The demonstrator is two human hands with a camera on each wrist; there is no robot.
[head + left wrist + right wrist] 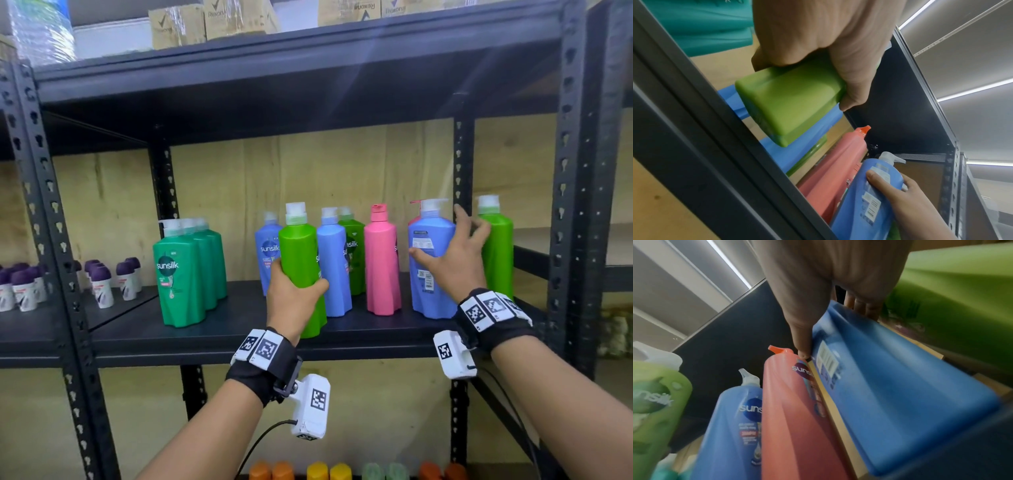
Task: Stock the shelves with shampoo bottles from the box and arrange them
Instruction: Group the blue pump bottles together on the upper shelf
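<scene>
While left grip [294, 289] wraps green bottle [301, 260] | right grip [448, 255] clasps blue bottle [428, 270]

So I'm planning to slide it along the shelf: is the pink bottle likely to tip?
Probably. The pink bottle stands tall on a narrow base, so a high push may topple it. Its smooth plastic would likely slide if nudged low. Neighbouring blue bottles leave little room.

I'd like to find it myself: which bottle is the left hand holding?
Look at the middle shelf of the black rack. Right of the dark green bottles, the left hand grips a light green bottle at the front edge, its white cap tallest in that cluster.
</scene>
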